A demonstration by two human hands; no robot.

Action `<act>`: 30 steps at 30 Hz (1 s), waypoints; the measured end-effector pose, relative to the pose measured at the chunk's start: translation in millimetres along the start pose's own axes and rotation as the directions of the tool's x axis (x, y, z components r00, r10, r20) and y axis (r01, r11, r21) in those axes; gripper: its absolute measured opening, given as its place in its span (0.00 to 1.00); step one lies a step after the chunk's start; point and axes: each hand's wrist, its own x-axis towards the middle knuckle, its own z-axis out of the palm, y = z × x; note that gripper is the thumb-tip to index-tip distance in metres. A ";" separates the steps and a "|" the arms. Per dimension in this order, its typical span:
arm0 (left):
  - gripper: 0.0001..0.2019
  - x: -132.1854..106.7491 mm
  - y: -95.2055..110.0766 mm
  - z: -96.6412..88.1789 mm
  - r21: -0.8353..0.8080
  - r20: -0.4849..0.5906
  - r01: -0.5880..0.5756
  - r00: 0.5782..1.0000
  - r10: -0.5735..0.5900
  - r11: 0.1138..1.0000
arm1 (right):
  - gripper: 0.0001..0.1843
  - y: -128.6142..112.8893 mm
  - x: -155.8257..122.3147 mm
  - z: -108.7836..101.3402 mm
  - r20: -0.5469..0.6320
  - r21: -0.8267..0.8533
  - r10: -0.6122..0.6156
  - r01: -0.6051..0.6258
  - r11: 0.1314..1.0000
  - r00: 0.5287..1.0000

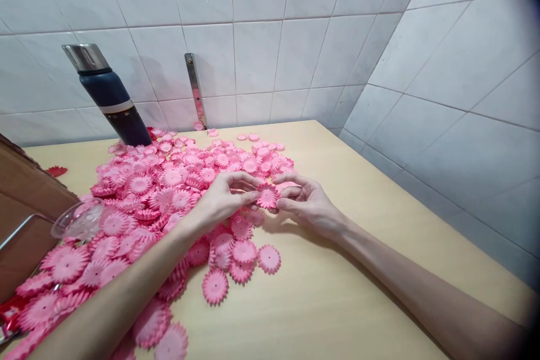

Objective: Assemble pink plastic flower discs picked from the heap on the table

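Between both hands I hold up a small pink flower-shaped piece (268,196) with a notched, darker edge. My left hand (232,194) pinches its left side between thumb and fingers. On the opposite side, the thumb and fingers of my right hand (307,202) grip its rim. Below and behind the hands spreads a large heap of similar pink flower pieces (172,177), many with a dark hole in the centre. A loose pink flower piece (269,259) lies flat on the table just under my hands. My left forearm covers part of the heap.
A dark blue bottle (116,104) with a steel cap stands at the back left. At the left edge are a cardboard box (29,214) and a clear plastic dish (80,219). A metal strip (195,90) is fixed to the tiled wall behind the pale wooden table (358,191).
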 end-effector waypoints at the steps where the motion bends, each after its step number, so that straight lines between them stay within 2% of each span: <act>1: 0.10 -0.4 -0.2 1.0 0.047 -0.023 -0.006 1.000 0.008 0.999 | 0.23 0.7 0.7 -0.8 0.003 -0.009 0.003 -0.003 1.000 1.000; 5: 0.13 -1.6 1.3 5.9 0.222 -0.119 -0.080 0.987 0.108 0.972 | 0.23 4.0 4.3 -3.9 -0.057 -0.048 -0.020 0.018 0.999 0.998; 10: 0.14 -4.2 4.0 9.8 0.139 -0.112 -0.198 0.970 0.214 0.970 | 0.24 3.5 4.2 -1.9 -0.104 -0.089 -0.072 0.063 0.994 0.992; 12: 0.14 -5.6 4.0 10.9 0.099 -0.097 -0.212 0.970 0.222 0.972 | 0.23 1.5 2.2 1.5 -0.105 -0.127 -0.082 0.068 0.990 0.991; 16: 0.21 -8.1 4.4 12.7 0.085 -0.047 -0.175 0.983 0.179 0.981 | 0.24 -2.4 -1.6 8.0 -0.097 -0.194 -0.076 0.056 0.979 0.992; 21: 0.21 -9.0 9.0 11.4 0.073 -0.034 -0.178 0.983 0.181 0.981 | 0.31 -3.2 -2.3 6.8 0.011 -0.268 -0.102 0.101 0.958 0.995; 24: 0.20 -9.2 10.4 9.1 0.191 -0.033 -0.199 0.977 0.209 0.961 | 0.29 -2.5 -3.6 4.7 0.075 -0.261 -0.090 0.107 0.959 0.993; 27: 0.16 -9.9 10.0 9.0 0.334 0.022 -0.250 0.966 0.258 0.909 | 0.25 -1.5 -5.2 5.5 0.114 -0.183 -0.062 0.082 0.980 0.992; 30: 0.15 -10.8 9.8 10.0 0.456 0.034 -0.303 0.946 0.324 0.837 | 0.20 0.3 -4.2 7.7 0.067 -0.067 -0.055 0.059 0.996 0.996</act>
